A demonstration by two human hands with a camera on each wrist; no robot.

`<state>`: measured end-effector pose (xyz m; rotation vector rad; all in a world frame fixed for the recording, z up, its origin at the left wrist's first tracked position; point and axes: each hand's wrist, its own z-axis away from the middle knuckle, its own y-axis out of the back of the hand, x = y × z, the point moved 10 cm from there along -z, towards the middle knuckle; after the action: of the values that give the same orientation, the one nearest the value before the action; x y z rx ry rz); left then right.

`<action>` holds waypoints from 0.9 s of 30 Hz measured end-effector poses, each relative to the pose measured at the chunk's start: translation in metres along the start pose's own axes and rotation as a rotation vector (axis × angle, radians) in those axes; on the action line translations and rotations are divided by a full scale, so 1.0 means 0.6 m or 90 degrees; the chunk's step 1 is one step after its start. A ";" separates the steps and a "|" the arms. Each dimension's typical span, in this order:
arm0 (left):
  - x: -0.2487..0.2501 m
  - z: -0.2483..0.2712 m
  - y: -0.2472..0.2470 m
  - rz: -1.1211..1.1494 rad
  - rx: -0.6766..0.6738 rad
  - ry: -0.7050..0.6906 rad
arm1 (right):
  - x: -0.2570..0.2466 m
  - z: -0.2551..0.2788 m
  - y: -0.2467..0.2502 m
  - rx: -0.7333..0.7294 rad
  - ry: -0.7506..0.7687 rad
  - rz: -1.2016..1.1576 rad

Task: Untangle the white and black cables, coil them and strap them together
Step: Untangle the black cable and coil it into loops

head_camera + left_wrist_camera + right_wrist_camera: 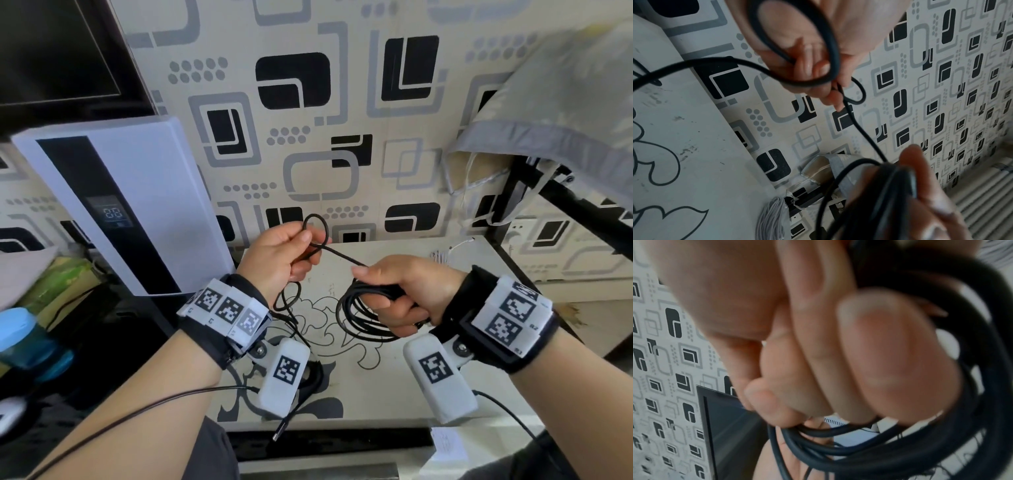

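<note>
My left hand (306, 241) pinches a small loop (317, 221) of the black cable between thumb and fingers; the left wrist view shows the same pinch (826, 76). A taut strand (342, 255) runs from there to my right hand (376, 284). That hand grips a coil of several turns of the black cable (356, 318), seen close in the right wrist view (859, 451). The cable's tail hangs under my left wrist to a plug (279, 433) past the table's front edge. A white cable bundle (440, 256) (772, 217) lies at the table's far edge, apart from both hands.
The small table (342, 387) is white with a black floral print. A white appliance with a lit display (113, 205) stands at left, a dark screen (58, 51) above it. A grey cloth on a black rack (565, 120) hangs at right. A blue-lidded container (24, 339) sits low left.
</note>
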<state>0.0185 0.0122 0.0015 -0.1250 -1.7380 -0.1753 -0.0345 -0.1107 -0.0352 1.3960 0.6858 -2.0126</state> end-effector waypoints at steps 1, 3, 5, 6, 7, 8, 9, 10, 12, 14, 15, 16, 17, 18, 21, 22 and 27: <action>0.002 0.000 0.005 -0.029 0.014 -0.005 | -0.004 0.002 -0.007 -0.030 0.014 -0.021; 0.005 0.001 0.013 -0.079 0.030 -0.001 | -0.022 0.012 -0.006 -0.082 0.057 -0.129; 0.010 0.004 0.015 -0.116 0.021 -0.002 | -0.049 0.032 0.013 -0.125 0.114 -0.251; 0.016 0.006 0.015 -0.128 0.014 -0.014 | -0.060 0.043 0.027 -0.142 0.138 -0.289; 0.024 0.010 0.016 -0.129 0.009 -0.028 | -0.068 0.052 0.042 -0.149 0.155 -0.310; 0.031 0.012 0.017 -0.119 0.008 -0.040 | -0.072 0.058 0.059 -0.140 0.165 -0.317; 0.036 0.014 0.019 -0.105 0.006 -0.050 | -0.071 0.060 0.076 -0.130 0.168 -0.324; 0.042 0.015 0.021 -0.104 0.009 -0.061 | -0.070 0.062 0.085 -0.141 0.168 -0.346; 0.047 0.015 0.021 -0.157 0.023 -0.082 | -0.071 0.066 0.096 -0.181 0.183 -0.425; 0.046 0.015 0.014 -0.212 0.025 -0.087 | -0.079 0.066 0.107 -0.186 0.221 -0.479; 0.044 0.015 0.008 -0.234 0.020 -0.091 | -0.086 0.067 0.109 -0.188 0.248 -0.497; 0.043 0.015 0.000 -0.259 0.012 -0.096 | -0.093 0.067 0.110 -0.195 0.276 -0.520; 0.040 0.015 -0.009 -0.285 0.002 -0.101 | -0.099 0.067 0.113 -0.199 0.303 -0.546; 0.037 0.016 -0.020 -0.311 -0.016 -0.105 | -0.102 0.066 0.120 -0.195 0.325 -0.575; 0.011 0.018 -0.051 -0.375 -0.082 -0.088 | -0.101 0.064 0.148 -0.144 0.370 -0.640; 0.001 0.019 -0.056 -0.393 -0.095 -0.076 | -0.100 0.065 0.161 -0.112 0.390 -0.666; -0.020 0.024 -0.055 -0.435 -0.123 -0.034 | -0.072 0.087 0.224 0.082 0.485 -0.873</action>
<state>0.0008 -0.0175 -0.0140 0.3336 -1.7568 -0.8455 0.0400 -0.2330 0.0114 2.0629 2.3790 -2.3283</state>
